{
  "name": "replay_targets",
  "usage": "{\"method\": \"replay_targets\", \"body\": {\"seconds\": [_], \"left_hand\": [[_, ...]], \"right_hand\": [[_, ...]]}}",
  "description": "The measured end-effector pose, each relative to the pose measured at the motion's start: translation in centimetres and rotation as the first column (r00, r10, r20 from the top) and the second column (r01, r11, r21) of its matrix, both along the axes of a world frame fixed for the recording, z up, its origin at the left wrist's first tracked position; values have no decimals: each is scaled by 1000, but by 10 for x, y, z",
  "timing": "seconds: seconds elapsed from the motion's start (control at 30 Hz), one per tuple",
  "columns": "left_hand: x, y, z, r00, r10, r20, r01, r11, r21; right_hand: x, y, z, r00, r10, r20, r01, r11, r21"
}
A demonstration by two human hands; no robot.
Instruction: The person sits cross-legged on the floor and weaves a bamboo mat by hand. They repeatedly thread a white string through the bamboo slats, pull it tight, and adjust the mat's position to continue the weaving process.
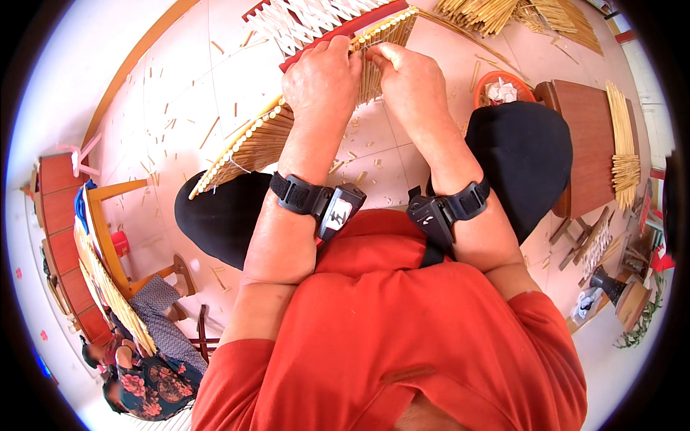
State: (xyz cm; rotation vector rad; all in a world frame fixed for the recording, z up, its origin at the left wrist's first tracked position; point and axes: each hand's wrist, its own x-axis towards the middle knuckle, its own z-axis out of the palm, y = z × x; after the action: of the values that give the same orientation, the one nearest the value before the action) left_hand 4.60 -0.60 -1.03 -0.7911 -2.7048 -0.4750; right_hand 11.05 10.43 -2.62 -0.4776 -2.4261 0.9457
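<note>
A mat of tan stalks (248, 147), bound side by side with pale cut ends along its edge, hangs from the red frame at the top across to my left knee. My left hand (322, 80) is closed on the mat's upper edge, its fingertips curled over the stalks. Just to the right, my right hand (415, 80) pinches thumb and forefinger together at a thin pale string that runs over the stalks. Both hands' fingertips nearly meet there. Behind them stands the red frame (327, 37), wound with white cord in a crisscross.
Stalk bundles (478, 16) lie on the floor at the top. An orange basket (496, 77) with crumpled paper stands near my right knee, beside a brown wooden table (586, 144) bearing stalks. Cut bits litter the tiles. At the lower left, another person (154, 381) sits near a stalk mat.
</note>
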Motion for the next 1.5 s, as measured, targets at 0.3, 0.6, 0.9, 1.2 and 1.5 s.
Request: {"method": "replay_targets", "body": {"seconds": [0.3, 0.6, 0.9, 1.2, 1.5], "left_hand": [[-1, -2, -4, 999, 1, -51, 0, 1000, 21], [-1, -1, 0, 1000, -2, -10, 2, 1000, -9], [0, -33, 31, 999, -30, -38, 32, 998, 49], [-32, -91, 202, 988, -152, 30, 101, 775, 624], [17, -56, 203, 643, -267, -717, 328, 943, -57]], "right_hand": [[-2, -1, -3, 1000, -3, 4, 3, 1000, -1], [-3, 0, -5, 1000, -4, -13, 4, 1000, 26], [11, -11, 31, 960, 263, -92, -278, 890, -362], [28, -11, 55, 754, 388, -531, -654, 363, -663], [25, 1, 43, 816, 100, -569, -578, 182, -796]]}}
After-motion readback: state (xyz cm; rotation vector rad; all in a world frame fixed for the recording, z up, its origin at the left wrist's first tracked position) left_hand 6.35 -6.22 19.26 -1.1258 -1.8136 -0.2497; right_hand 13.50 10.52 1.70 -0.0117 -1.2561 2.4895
